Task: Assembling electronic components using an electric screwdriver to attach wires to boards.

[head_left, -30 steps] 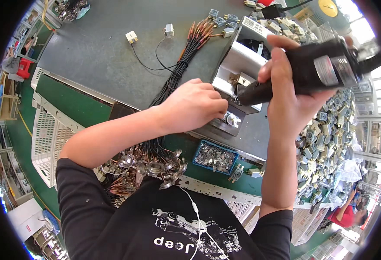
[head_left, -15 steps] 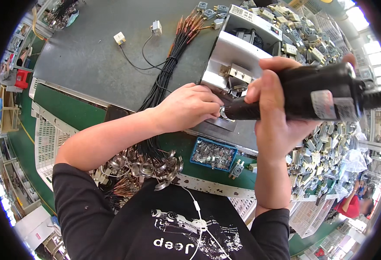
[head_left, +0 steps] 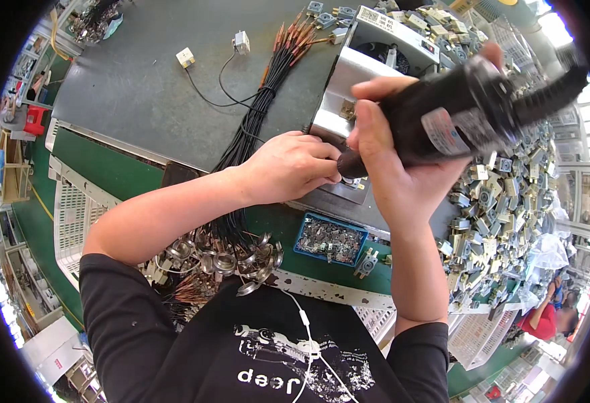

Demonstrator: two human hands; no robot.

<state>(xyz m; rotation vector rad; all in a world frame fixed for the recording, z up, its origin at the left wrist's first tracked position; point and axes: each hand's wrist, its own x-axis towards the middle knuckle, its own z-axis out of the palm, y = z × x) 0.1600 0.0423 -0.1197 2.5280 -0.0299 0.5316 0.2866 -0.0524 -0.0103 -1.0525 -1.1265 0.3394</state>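
A black electric screwdriver (head_left: 436, 127) is gripped in my right hand (head_left: 399, 178), its narrow end slanting down to the left. That end meets the fingertips of my left hand (head_left: 288, 166), which are pinched together at the front of a silver bench machine (head_left: 344, 84). What the left fingers hold is hidden behind them and the tool. A small metal part (head_left: 355, 183) shows just under the screwdriver's end. Beside my left hand, a bundle of black wires (head_left: 253, 124) with copper-coloured ends lies across the grey table (head_left: 140, 87).
Two small pale connector blocks, one white (head_left: 185, 57) and one grey-white (head_left: 241, 43), sit on wires at the far left. Metal rings (head_left: 224, 262) hang near my body. A blue tray (head_left: 301, 236) holds small metal pieces. Many plug blocks (head_left: 496, 208) are heaped at right.
My right hand has shifted left with the screwdriver, now tilted more steeply, its end against the left fingertips. It covers more of the machine's front. The left hand has barely moved.
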